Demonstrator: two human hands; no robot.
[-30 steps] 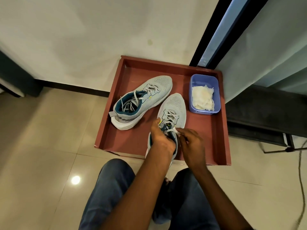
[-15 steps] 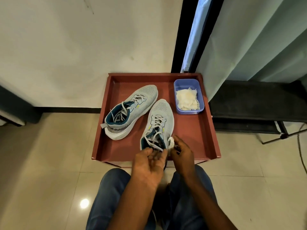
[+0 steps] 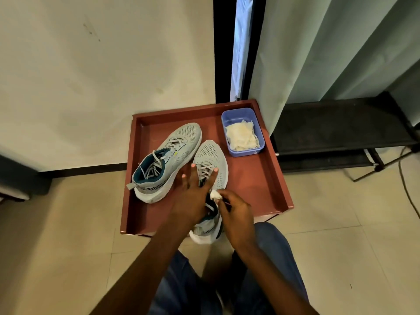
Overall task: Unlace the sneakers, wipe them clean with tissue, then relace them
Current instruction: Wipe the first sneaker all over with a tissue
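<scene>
On the left of the red tray [image 3: 276,178] a grey sneaker [image 3: 166,162] lies with its heel toward the near-left and its toe toward the far-right, laces loose. Just beside it, the second sneaker [image 3: 212,160] runs almost straight away from the person, toe to the wall, heel hanging over the tray's near edge. The left hand [image 3: 193,194] lies spread over its laces [image 3: 205,167], fingers straight and splayed, gripping nothing. The right hand [image 3: 236,210] pinches a small white tissue wad [image 3: 214,195] against the shoe's collar. At the far right corner sits a blue tub [image 3: 259,133] of tissues [image 3: 241,136]. Bare tray floor lies open right of the shoes; tiled floor [image 3: 56,235] surrounds it.
</scene>
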